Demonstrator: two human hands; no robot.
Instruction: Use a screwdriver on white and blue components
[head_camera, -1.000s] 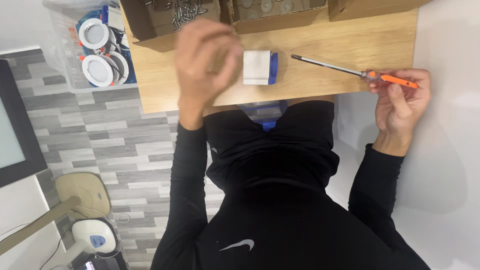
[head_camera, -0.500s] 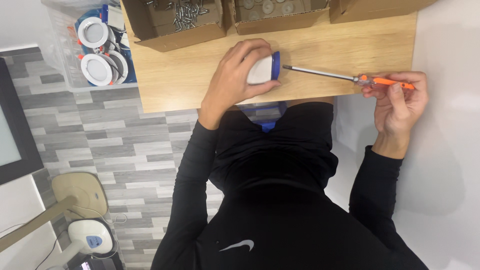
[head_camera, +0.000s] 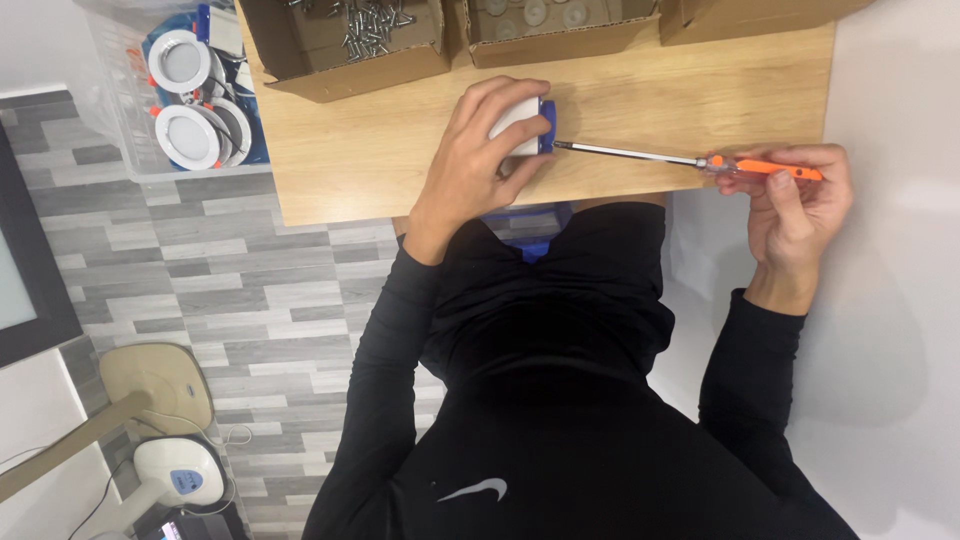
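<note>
Head view: left hand (head_camera: 478, 160) is clamped over a small white-and-blue plastic fitting (head_camera: 527, 125) at 12 o'clock on the pale wooden table (head_camera: 360, 165). Right hand (head_camera: 795, 205), at 3 o'clock, is closed on the orange-handled screwdriver (head_camera: 690, 160); its steel tip meets the fitting. Fastening appears under way, not finished. 1 cardboard box of screws (head_camera: 375, 30) at 11 o'clock.

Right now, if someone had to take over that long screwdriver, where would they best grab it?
Probably by the orange handle, coming from the right hand side at the table's edge. The handle is the thick end; the thin metal shaft lies nearly level, its tip at the white and blue part held under the left hand.
</note>
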